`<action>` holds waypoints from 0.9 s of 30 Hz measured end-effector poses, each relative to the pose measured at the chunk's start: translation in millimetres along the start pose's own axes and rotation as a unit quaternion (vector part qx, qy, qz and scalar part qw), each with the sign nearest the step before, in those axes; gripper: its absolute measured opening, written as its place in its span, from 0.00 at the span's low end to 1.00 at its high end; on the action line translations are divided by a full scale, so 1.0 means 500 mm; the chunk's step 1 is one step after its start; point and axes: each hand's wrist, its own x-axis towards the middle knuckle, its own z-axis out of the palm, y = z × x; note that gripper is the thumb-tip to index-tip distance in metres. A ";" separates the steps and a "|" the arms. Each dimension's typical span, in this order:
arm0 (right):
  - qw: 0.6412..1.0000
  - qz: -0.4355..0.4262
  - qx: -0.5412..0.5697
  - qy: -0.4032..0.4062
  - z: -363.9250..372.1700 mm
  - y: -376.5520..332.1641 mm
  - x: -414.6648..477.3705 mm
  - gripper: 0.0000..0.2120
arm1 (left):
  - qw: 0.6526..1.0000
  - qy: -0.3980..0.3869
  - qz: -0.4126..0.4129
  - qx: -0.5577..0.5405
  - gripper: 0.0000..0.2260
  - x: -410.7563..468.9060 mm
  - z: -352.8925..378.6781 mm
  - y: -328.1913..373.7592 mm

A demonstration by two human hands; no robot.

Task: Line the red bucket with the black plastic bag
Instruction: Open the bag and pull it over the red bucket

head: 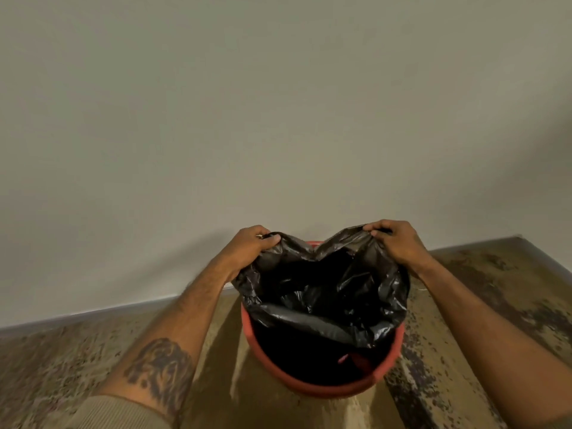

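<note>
On the left, the left hand (252, 243) pinches the far left corner of the bag (328, 292), with the grip clamped tight on the thin black plastic. It holds the corner up high, most likely so the mouth of the bag stays wide open and does not fall shut. The arm on this side has a dark tattoo (161, 370) and a tan sleeve (117, 413) at the bottom. In the middle, the bucket (309, 388) sits on the floor (93, 366), near the wall (278, 103). The bag hangs down inside the bucket, and its soft bottom is in the dark part where I cannot see how deep it goes. The near edge of the bag sags inside the bucket and is not over the red rim yet, so the near rim shows bare. The far edge dips low in the middle between the two hands, because nothing holds it there. On the right, the right hand (399, 243) grips the far right corner of the bag the same way, clamped on the plastic. The two hands are well apart, and I think that is to stretch the top wide enough to fit over the rim. The job looks partly done: the bag is in, but its top is not folded over the rim.
</note>
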 end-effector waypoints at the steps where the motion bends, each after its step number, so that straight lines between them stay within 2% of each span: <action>1: 1.000 0.007 -0.003 0.005 0.010 0.010 0.017 0.10 | 1.000 0.015 0.007 0.004 0.10 0.017 0.004 -0.005; 4: 0.998 0.034 -0.001 0.054 0.033 0.042 0.051 0.10 | 0.995 0.091 -0.008 -0.026 0.10 0.066 0.017 -0.027; 7: 0.993 0.068 -0.062 0.077 0.049 0.082 0.071 0.09 | 0.988 0.144 -0.047 0.001 0.12 0.115 0.032 -0.060; 9: 0.988 0.106 -0.108 0.007 0.057 0.108 0.077 0.09 | 0.982 0.137 -0.102 0.078 0.11 0.132 0.041 -0.081; 11: 0.977 0.142 -0.127 -0.100 0.057 0.126 0.070 0.09 | 0.971 0.116 -0.159 0.137 0.16 0.133 0.044 -0.101; 13: 0.969 0.166 -0.119 -0.141 0.044 0.138 0.044 0.10 | 0.968 0.101 -0.201 0.108 0.15 0.121 0.037 -0.119; 15: 0.970 0.192 -0.061 -0.138 0.023 0.149 0.004 0.13 | 0.969 0.079 -0.229 0.055 0.15 0.095 0.023 -0.134; 17: 0.969 0.212 0.013 -0.123 0.005 0.159 -0.041 0.11 | 0.966 0.031 -0.252 -0.050 0.19 0.056 0.010 -0.142; 19: 0.952 0.259 0.122 -0.107 -0.007 0.160 -0.087 0.10 | 0.954 -0.033 -0.261 -0.143 0.24 0.006 -0.004 -0.136; 21: 0.920 0.302 0.228 -0.108 -0.016 0.162 -0.125 0.11 | 0.949 -0.075 -0.256 -0.167 0.25 -0.040 -0.012 -0.137; 24: 0.874 0.335 0.327 -0.128 -0.027 0.155 -0.171 0.11 | 0.947 -0.085 -0.242 -0.196 0.26 -0.101 -0.014 -0.145; 27: 0.847 0.341 0.391 -0.115 -0.033 0.149 -0.214 0.10 | 0.951 -0.067 -0.232 -0.191 0.20 -0.155 -0.003 -0.160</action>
